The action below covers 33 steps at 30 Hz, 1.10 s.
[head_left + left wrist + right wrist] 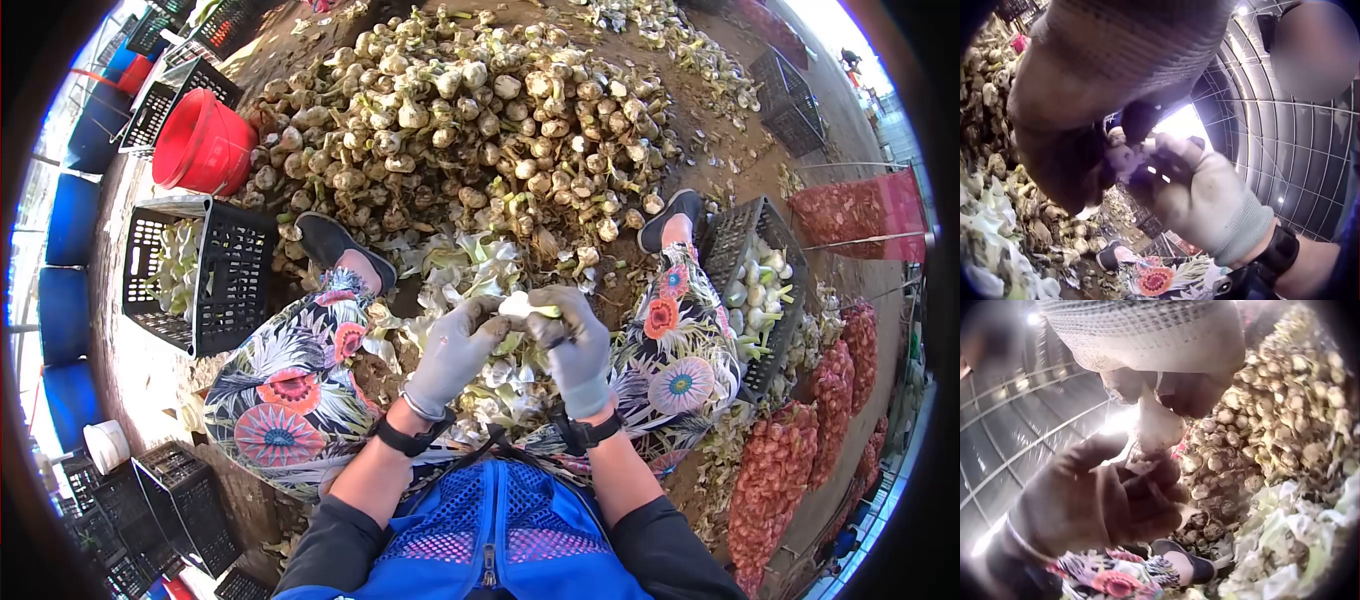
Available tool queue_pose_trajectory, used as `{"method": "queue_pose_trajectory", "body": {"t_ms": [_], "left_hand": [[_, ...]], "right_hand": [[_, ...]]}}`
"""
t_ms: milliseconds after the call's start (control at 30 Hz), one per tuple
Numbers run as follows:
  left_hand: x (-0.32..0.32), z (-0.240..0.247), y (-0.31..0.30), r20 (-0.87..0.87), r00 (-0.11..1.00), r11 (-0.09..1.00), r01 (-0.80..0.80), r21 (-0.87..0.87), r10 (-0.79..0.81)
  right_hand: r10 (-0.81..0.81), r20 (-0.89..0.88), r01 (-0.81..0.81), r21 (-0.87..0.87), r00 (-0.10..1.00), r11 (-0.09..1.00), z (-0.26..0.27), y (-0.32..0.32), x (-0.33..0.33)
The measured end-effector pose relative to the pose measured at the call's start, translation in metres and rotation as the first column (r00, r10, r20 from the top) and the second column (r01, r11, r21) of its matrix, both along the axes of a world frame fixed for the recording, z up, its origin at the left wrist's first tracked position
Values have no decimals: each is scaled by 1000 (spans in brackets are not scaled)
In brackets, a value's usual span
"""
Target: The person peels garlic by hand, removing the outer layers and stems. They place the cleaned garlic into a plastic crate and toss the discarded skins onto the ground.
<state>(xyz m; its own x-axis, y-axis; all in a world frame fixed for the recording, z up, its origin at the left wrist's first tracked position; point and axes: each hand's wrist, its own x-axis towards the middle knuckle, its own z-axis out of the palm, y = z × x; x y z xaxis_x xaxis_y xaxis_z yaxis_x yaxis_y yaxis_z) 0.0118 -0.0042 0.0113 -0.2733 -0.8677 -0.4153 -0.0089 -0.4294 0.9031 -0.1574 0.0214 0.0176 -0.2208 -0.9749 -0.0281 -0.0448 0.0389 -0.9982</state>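
Note:
A pale garlic bulb (518, 304) is held between my two gloved hands, in front of my lap. The left hand (450, 350) grips its root side with thumb and fingers. On the other side, the fingers of my right hand (575, 345) pinch its stem end. In the right wrist view the white bulb (1159, 428) shows from close by, with loose skin hanging around the left hand's fingers. Below the hands lies a heap of peeled garlic skins (480, 270). Beyond my feet rises a large pile of untrimmed garlic (450, 110).
A black crate (232, 275) holding pale leafy pieces stands at my left, a red bucket (205, 140) behind it. Another black crate (715, 240) with cleaned garlic bulbs tilts by my right leg. Filled red net bags (770, 480) line the right side.

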Motion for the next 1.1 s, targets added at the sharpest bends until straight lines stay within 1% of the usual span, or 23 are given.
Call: {"method": "queue_pose_trajectory", "body": {"t_ms": [33,100,133,267,300,400,467,500,533,567,600,667,700,767,800,833,867,900,933,967,1033,1067,1100], "left_hand": [[-1,-1,0,-17,1000,1000,0,20,0],[2,-6,0,-28,999,997,-17,82,19],[6,-16,1,-91,995,993,-42,109,52],[5,13,-2,-283,947,970,-87,227,151],[5,12,-3,-283,947,970,-87,228,152],[8,0,-2,-149,988,993,-26,119,44],[9,-8,0,-143,987,997,-61,53,68],[9,-5,0,-143,988,997,-59,54,66],[10,-2,0,-151,988,999,-41,1,40],[10,6,-2,-158,987,998,-24,-52,15],[12,11,-3,-159,987,999,-23,-49,15],[14,17,-5,-98,991,993,80,-85,-88],[14,16,-5,-98,991,993,79,-84,-87],[12,11,-2,112,982,914,180,-363,-150],[8,11,2,97,984,943,169,-285,-147],[7,12,7,100,984,943,170,-285,-147],[7,14,10,176,943,892,326,-315,-282],[6,15,15,254,878,816,474,-331,-407],[6,7,21,344,817,764,565,-312,-463],[5,-1,22,345,815,763,568,-309,-466],[3,-15,24,440,836,783,502,-368,-329],[1,-3,19,419,866,872,407,-273,-273],[-1,-1,12,418,867,872,406,-275,-272]], "right_hand": [[-5,-361,-77,-211,932,974,2,-1,5],[3,-357,-76,-190,934,979,3,3,7],[-4,-330,-60,-183,944,981,5,2,8],[-5,-288,-48,-177,958,983,12,0,6],[-4,-288,-49,-176,958,983,12,0,6],[13,-390,-105,-217,921,970,7,1,11],[-19,-209,-5,-117,978,993,3,0,13],[-21,-209,-4,-116,978,993,1,0,11],[-41,64,39,31,997,999,0,0,6],[-98,327,39,183,940,982,-3,0,1],[-133,396,61,189,909,980,-8,-1,-1],[-135,421,48,210,897,977,-9,-1,-5],[-136,447,34,229,884,973,-8,-2,-6],[-182,499,45,273,848,961,-13,0,-6],[-225,534,70,294,815,953,-14,0,-7],[-266,567,93,314,780,945,-14,1,-7],[-377,578,155,397,724,905,-22,-2,-7],[-378,579,154,397,722,905,-32,-2,-12],[-402,568,180,407,718,896,-43,-2,-19],[-428,556,207,417,712,885,-43,-3,-22],[-420,558,203,410,715,889,-44,1,-24],[-434,517,234,407,738,883,-35,-1,-19],[-445,478,261,402,758,877,-30,-2,-16]]}}
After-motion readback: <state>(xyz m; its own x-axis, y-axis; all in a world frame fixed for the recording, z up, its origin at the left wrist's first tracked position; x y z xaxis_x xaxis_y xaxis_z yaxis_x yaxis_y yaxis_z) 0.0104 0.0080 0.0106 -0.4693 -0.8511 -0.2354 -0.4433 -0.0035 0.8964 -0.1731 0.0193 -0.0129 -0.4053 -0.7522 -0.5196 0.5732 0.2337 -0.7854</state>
